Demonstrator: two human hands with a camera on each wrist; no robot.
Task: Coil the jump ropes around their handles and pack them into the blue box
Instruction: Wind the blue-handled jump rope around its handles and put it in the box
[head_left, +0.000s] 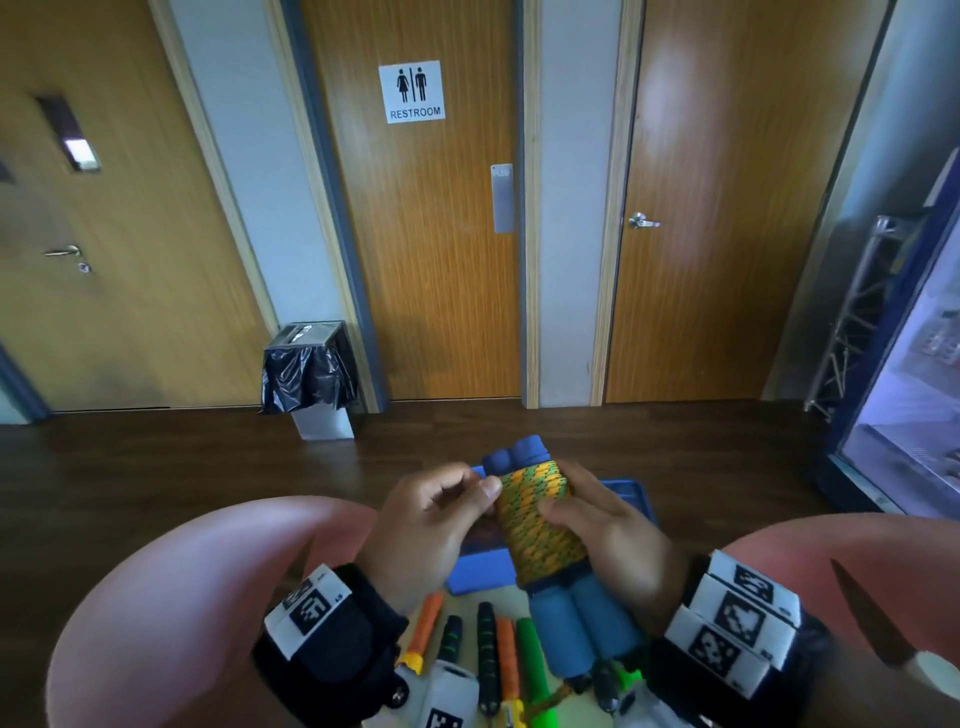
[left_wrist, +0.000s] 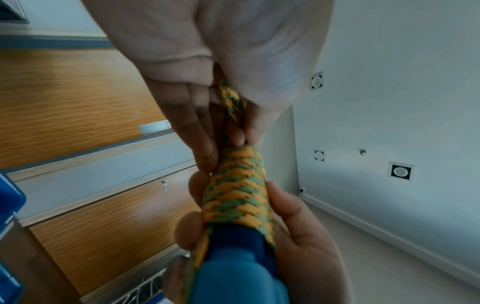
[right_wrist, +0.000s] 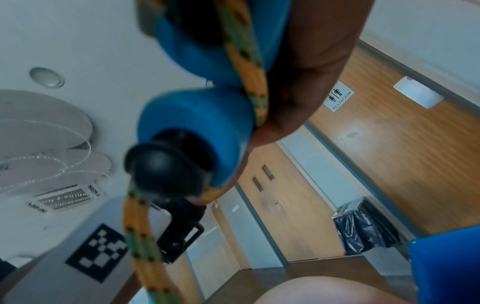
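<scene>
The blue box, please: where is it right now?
In the head view the blue box lies centre frame, open, directly behind the rope bundle held in both hands.

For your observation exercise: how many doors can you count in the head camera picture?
3. One door is at the left, the restroom door is in the middle, and another door is to its right. More may lie outside the picture.

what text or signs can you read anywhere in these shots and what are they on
"RESTROOM", under two pictogram figures, on the white sign on the middle wooden door; the same sign shows tilted in the right wrist view.
Small print on the metal push plate in the left wrist view: too blurred to read.
Small characters at the edge of the left wrist marker tag: too small to read.
Black-and-white marker tags on the right wristband: patterns, no words.
</scene>
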